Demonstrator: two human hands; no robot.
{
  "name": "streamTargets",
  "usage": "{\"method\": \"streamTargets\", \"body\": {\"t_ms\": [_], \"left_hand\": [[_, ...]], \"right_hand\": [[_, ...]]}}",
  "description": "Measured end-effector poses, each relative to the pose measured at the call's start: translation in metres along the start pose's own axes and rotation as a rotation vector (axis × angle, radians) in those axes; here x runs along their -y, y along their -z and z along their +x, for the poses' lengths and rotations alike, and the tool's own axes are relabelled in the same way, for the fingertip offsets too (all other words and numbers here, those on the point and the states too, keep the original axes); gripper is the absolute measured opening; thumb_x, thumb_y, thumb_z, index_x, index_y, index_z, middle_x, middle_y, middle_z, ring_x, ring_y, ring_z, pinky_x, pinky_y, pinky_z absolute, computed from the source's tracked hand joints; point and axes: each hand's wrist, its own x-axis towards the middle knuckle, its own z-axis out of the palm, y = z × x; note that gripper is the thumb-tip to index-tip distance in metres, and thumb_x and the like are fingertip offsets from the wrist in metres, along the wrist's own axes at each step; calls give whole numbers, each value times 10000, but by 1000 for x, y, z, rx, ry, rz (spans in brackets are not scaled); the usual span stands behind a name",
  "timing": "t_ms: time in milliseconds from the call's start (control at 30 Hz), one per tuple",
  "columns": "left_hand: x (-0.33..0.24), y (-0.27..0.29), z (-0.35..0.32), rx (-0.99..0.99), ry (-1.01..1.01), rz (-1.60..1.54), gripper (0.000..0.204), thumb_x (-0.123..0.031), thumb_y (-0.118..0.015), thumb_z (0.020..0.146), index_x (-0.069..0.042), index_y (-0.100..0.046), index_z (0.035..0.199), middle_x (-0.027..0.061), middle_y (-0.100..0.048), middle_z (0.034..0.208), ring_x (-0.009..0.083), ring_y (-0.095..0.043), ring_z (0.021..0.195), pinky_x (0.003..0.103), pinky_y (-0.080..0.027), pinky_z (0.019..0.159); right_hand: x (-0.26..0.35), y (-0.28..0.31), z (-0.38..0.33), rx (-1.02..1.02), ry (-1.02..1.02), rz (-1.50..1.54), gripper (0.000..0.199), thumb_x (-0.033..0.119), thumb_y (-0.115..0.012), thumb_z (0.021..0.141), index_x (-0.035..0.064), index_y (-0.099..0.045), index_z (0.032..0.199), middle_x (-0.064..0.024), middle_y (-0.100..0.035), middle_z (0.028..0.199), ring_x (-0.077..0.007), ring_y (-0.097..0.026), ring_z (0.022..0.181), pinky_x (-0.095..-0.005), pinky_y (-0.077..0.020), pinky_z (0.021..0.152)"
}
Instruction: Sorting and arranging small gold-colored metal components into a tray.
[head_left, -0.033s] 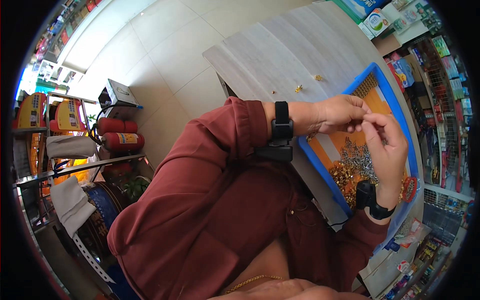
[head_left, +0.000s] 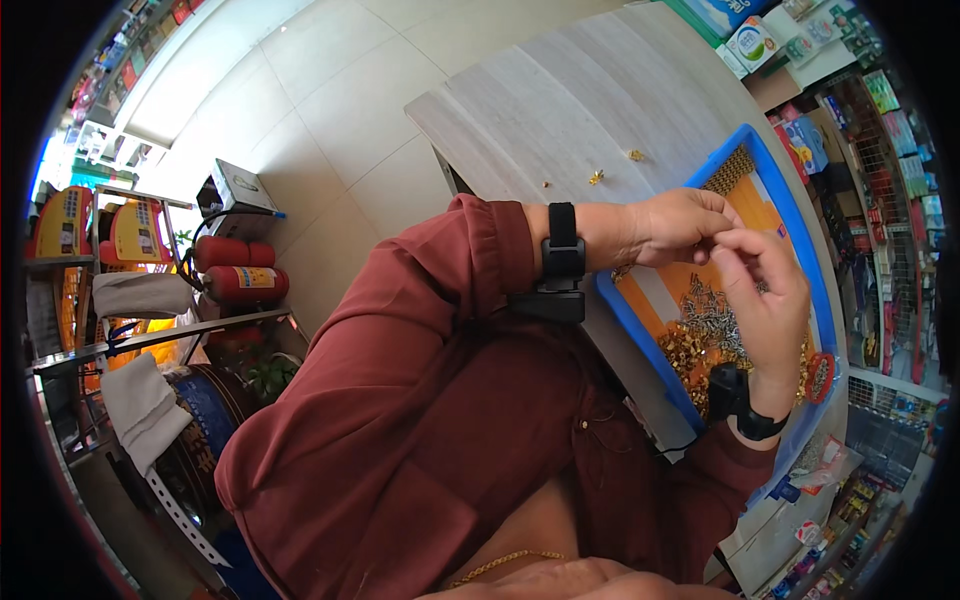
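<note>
My left hand and my right hand meet fingertip to fingertip above a blue tray with an orange floor. Both pinch a tiny metal part, too small to make out. Under the hands, piles of small gold and silver metal parts lie in the tray. The tray rests on a pale wood-grain table. A few loose gold parts lie on the table beyond the tray. Both wrists wear black bands, and my sleeves are dark red.
Shelves of packaged goods line the right side, with boxes at the table's far end. Two red fire extinguishers lie on the tiled floor to the left, beside a metal rack with white cloths.
</note>
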Motion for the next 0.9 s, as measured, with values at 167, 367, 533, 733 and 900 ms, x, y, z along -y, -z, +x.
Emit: {"method": "streamTargets", "body": {"t_ms": [167,367,533,733,900], "left_hand": [[-6,-4,-1,-15,2,49,56,-77,-587,860,-27,-590,884,57,-626,773,101,-581,644,211,-469,544],[-7,-4,0,-13,20,158,95,-122,-599,872,-37,-573,906,45,-630,775,88,-564,622,208,-454,532],[-5,-4,1,-33,-1,235,100,-150,-595,880,-62,-579,923,17,-624,804,66,-545,632,202,-446,547],[-1,-5,4,-47,-6,285,121,-176,-602,882,-66,-571,921,9,-614,793,70,-544,628,208,-447,548],[-1,-3,4,-46,-20,274,123,-172,-601,875,-56,-564,890,32,-617,769,92,-554,597,228,-462,531]], "right_hand": [[17,-26,-7,327,32,-18,173,77,-676,785,39,-641,950,-51,-620,765,-121,-609,629,-244,-480,578],[18,-53,-7,368,-109,64,235,141,-690,789,40,-637,995,-57,-648,750,-147,-633,624,-260,-499,595],[13,-59,-8,463,-191,172,280,155,-689,805,21,-615,1039,-60,-657,751,-118,-631,642,-247,-501,617],[10,-69,-11,527,-386,520,292,124,-665,840,2,-577,1091,-4,-640,801,-52,-585,703,-214,-485,654],[9,-72,-10,600,-525,832,320,107,-646,853,7,-528,1133,0,-625,837,-48,-576,732,-197,-474,688]]}}
